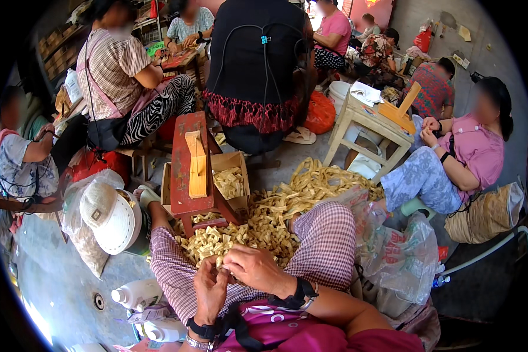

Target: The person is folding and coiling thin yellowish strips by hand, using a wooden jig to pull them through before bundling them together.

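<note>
Above my lap, both hands meet at a small folded piece of pale yellow strip (219,261). My left hand (210,287) pinches it from below. The fingers of my right hand (253,267) close on its upper side, partly hiding it. Beneath and beyond them, a heap of small folded yellow pieces (267,237) lies between my legs. Farther off, to the right, the heap runs into long flat yellow strips (328,182). What the strips are made of, I cannot tell.
Ahead stands a red wooden bench (185,126) with a wooden block tool (198,176), beside a cardboard box (240,164) of folded pieces. A white helmet-like thing (114,220) and white bottles (139,293) are left; plastic bags (408,252) and a wooden stool (366,120) are right. Several people sit around.
</note>
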{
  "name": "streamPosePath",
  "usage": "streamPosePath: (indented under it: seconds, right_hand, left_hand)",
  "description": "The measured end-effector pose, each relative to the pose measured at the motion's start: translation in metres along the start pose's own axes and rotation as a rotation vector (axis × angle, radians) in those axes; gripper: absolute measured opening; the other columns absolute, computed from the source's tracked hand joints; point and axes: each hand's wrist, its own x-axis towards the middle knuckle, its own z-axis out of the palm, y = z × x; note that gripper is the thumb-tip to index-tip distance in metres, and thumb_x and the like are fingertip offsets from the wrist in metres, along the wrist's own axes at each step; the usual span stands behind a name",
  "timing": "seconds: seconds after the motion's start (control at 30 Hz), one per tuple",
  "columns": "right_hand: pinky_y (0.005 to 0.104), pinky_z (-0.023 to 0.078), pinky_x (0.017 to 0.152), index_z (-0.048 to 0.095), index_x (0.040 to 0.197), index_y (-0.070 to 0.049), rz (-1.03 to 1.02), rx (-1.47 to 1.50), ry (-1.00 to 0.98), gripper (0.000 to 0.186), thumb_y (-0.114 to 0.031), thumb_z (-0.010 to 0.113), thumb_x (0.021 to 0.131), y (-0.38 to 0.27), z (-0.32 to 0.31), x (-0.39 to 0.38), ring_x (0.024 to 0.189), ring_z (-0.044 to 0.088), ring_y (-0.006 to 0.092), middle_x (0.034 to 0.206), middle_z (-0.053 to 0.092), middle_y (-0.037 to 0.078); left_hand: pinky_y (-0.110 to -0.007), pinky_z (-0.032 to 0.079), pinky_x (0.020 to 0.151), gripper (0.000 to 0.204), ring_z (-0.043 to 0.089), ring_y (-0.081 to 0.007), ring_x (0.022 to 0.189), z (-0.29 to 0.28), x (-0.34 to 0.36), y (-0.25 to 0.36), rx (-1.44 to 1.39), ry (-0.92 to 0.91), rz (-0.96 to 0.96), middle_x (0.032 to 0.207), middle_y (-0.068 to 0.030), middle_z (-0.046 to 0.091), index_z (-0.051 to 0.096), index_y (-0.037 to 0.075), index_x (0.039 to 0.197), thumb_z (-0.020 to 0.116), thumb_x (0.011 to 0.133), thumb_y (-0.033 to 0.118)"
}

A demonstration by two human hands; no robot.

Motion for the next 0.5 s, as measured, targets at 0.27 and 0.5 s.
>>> streamPosePath:
  seconds: [0.27,0.5]
  right_hand:
    - [0.0366,0.048,0.061,0.051,0.090,-0.002,0.042,0.099,0.077,0.017,-0.005,0.063,0.078,-0.003,-0.005,0.001,0.072,0.061,0.0278,0.082,0.058,0.013]
    - [0.0361,0.048,0.058,0.057,0.092,-0.004,0.131,0.013,0.245,0.014,-0.007,0.058,0.079,0.015,0.010,-0.001,0.067,0.061,0.0305,0.074,0.060,0.015]
  left_hand:
    - [-0.023,0.048,0.061,0.023,0.056,-0.0104,0.067,0.004,-0.002,0.001,0.029,-0.040,0.104,0.086,-0.0053,0.057,0.049,-0.003,0.109,0.050,0.086,-0.007]
    - [-0.025,0.047,0.058,0.026,0.057,-0.0126,0.066,0.011,0.003,-0.007,0.407,-0.044,0.306,0.084,-0.0113,0.059,0.049,-0.001,0.113,0.054,0.087,-0.004]
